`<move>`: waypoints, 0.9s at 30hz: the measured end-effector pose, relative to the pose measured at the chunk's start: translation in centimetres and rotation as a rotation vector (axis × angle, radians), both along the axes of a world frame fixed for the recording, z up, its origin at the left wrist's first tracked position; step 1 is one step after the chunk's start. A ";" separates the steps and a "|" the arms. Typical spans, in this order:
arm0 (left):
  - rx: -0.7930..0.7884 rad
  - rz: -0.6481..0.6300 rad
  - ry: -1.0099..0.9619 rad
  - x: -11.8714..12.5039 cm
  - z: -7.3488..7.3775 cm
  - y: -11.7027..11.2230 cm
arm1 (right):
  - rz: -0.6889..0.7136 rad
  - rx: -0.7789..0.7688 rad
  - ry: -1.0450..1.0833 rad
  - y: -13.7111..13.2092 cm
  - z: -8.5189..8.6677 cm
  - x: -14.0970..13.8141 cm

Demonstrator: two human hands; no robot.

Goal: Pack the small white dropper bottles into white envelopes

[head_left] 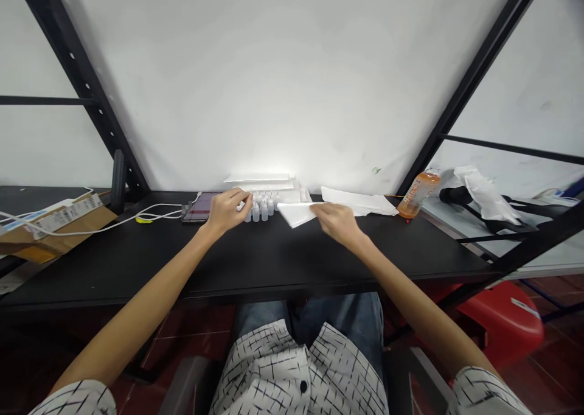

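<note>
The left hand (228,211) had its fingers closed on a small bottle (240,205) at the left end of a group of little white bottles (263,209), which stood near the back of the black table (255,257), just right of a phone (198,208). The right hand (336,221) pinched the edge of a white sheet (297,213), held flat and low over the table just right of the bottles. A pile of white sheets (360,201) lay behind that hand, an orange drink bottle (417,195) stood further right, and a cardboard box (50,225) sat far left.
</note>
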State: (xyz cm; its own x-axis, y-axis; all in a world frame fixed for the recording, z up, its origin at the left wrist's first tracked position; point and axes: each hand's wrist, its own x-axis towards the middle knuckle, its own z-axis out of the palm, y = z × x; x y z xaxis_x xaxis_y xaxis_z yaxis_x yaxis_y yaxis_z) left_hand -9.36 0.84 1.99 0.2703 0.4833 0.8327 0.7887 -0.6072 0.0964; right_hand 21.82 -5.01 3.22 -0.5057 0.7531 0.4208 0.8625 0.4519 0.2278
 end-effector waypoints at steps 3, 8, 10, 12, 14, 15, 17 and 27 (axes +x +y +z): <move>0.057 -0.029 -0.033 -0.1 0.0 -0.1 | 0.156 -0.109 -0.126 -1.7 -1.2 -3.9; 0.076 -0.140 -0.056 0.0 -0.8 -0.2 | 0.420 -0.248 -0.020 -1.4 -3.3 -8.5; 0.033 -0.176 -0.050 0.1 -1.4 -0.4 | 0.533 -0.261 0.129 -0.9 -4.0 -9.0; -0.019 -0.205 -0.016 0.4 -1.9 -0.6 | 0.617 -0.233 0.293 -0.5 -4.6 -8.6; -0.083 -0.249 0.046 0.9 -2.3 -1.0 | 0.628 -0.175 0.449 -0.2 -5.1 -7.6; -0.120 -0.282 0.087 1.3 -2.5 -1.2 | 0.603 -0.143 0.520 0.0 -5.2 -7.0; -0.196 -0.363 0.189 2.3 -3.0 -1.8 | 0.513 -0.099 0.651 0.7 -5.0 -5.6; -0.477 -0.402 0.609 4.1 -4.3 -3.6 | 0.211 -0.295 0.748 7.2 -1.1 -8.3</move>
